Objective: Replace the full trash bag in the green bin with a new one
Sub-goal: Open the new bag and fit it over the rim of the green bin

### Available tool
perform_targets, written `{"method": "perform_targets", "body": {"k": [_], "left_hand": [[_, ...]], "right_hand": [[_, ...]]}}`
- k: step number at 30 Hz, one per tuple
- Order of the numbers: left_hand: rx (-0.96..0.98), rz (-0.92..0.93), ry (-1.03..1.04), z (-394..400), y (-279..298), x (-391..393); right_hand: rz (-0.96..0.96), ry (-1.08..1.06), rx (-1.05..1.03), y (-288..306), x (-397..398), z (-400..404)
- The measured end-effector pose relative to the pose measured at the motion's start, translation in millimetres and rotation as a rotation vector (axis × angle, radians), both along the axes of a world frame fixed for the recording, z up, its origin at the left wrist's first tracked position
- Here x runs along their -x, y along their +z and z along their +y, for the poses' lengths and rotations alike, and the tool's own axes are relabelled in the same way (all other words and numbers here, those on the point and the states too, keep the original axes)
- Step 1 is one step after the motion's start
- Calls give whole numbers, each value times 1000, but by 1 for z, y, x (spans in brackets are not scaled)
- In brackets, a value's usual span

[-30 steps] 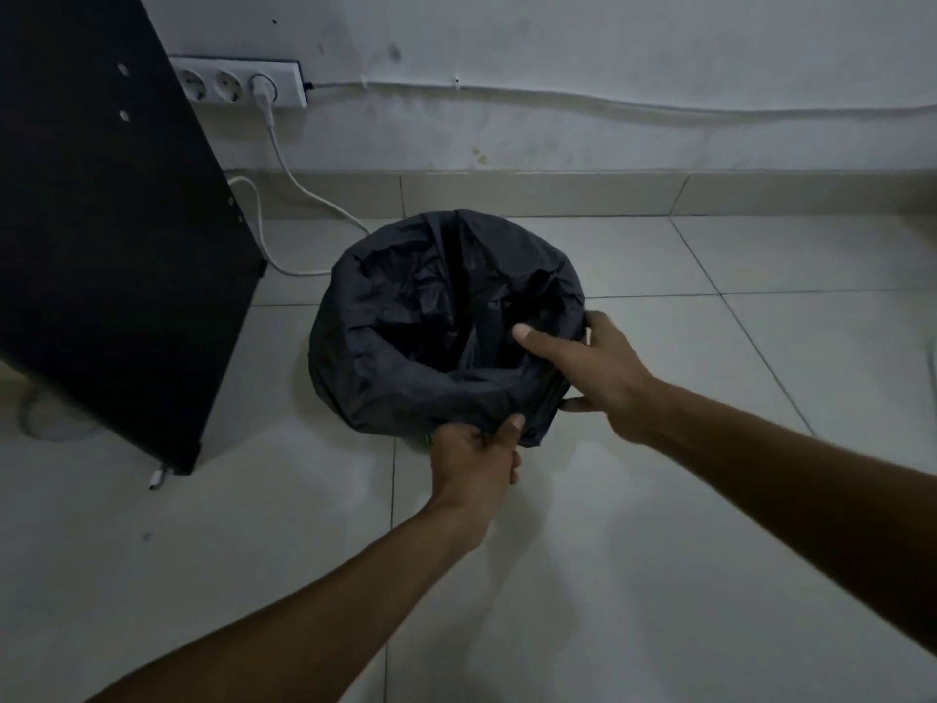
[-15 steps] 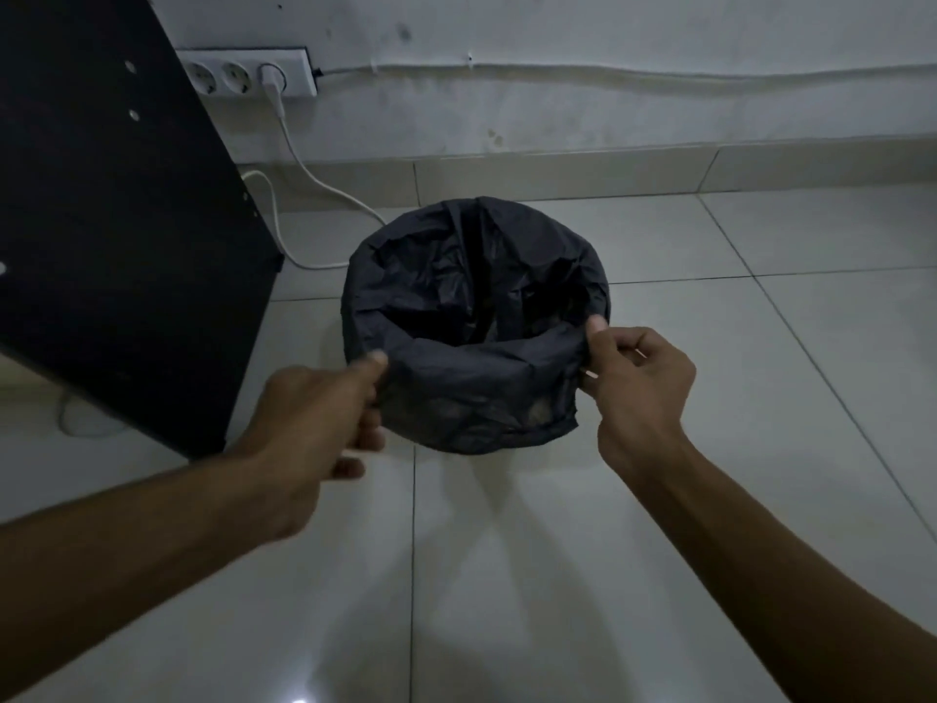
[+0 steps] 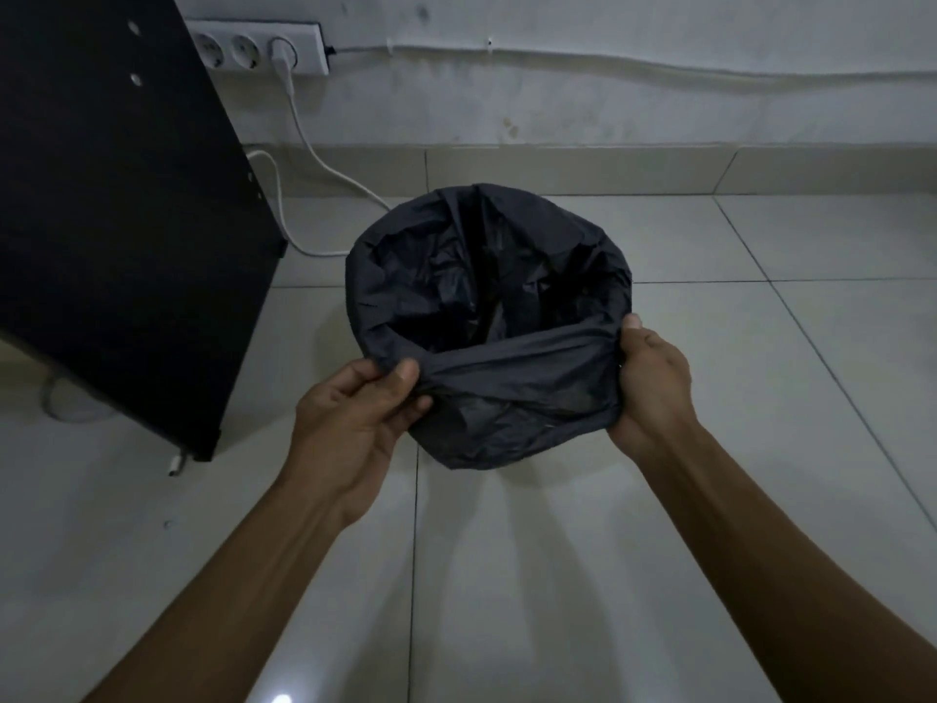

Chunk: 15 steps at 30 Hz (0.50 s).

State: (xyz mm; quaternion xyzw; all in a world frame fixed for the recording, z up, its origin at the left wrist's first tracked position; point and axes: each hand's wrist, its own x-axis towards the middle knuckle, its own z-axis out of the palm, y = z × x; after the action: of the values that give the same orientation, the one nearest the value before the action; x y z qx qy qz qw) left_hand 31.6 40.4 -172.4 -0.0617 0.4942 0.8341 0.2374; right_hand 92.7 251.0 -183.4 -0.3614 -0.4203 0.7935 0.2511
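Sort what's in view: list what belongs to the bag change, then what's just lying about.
Job:
black trash bag, folded over the bin
left hand, pinching its near edge
right hand, gripping its near edge

Lying about:
dark panel
wall sockets
white cable

Both bare forearms reach forward and down, converging. Left hand (image 3: 355,418): thumb on top, fingers (image 3: 405,398) curled under, pinching black bag (image 3: 507,378) film. Right hand (image 3: 651,383): thumb up, fingers wrapped round bunched film, knuckles outward
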Motion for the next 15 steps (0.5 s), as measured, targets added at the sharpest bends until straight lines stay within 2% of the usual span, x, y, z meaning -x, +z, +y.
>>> {"method": "perform_targets", "body": {"k": [6, 8, 12, 15], "left_hand": [[44, 83, -45, -7, -1, -4], [61, 115, -38, -7, -1, -5], [58, 119, -18, -7, -1, -4], [64, 124, -18, -9, 1, -2]], "right_hand": [[-188, -158, -211, 9, -4, -10], [-159, -84, -297, 10, -18, -24], [34, 144, -401, -2, -42, -32], [39, 229, -472, -12, -51, -17]]}}
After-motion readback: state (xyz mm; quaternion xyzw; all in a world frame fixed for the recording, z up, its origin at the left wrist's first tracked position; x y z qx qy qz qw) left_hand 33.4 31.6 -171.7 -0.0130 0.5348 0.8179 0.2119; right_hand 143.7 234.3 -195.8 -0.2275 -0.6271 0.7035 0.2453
